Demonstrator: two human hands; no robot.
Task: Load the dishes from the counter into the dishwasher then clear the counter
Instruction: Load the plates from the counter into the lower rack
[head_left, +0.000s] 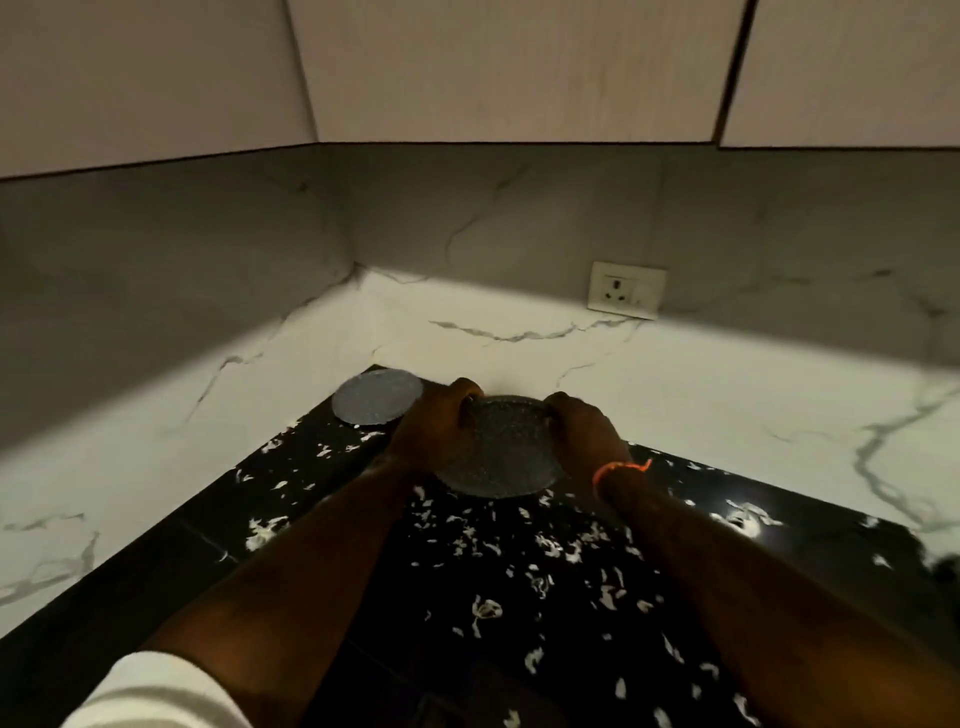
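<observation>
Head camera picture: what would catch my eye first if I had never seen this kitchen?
Two hands, the left hand and the right hand, grip a speckled grey plate by its far rim, over the black counter flecked with white. A second grey plate lies in the counter's back corner, left of the hands. A wall socket sits on the marble backsplash, upper right.

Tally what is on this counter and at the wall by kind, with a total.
Plates: 2, one gripped by both hands, the left hand and the right hand, the held plate tilted over the counter; the other plate lies in the corner.
Wall sockets: 1.
Wristbands: 1, orange, on the right wrist.
Total: 4
</observation>
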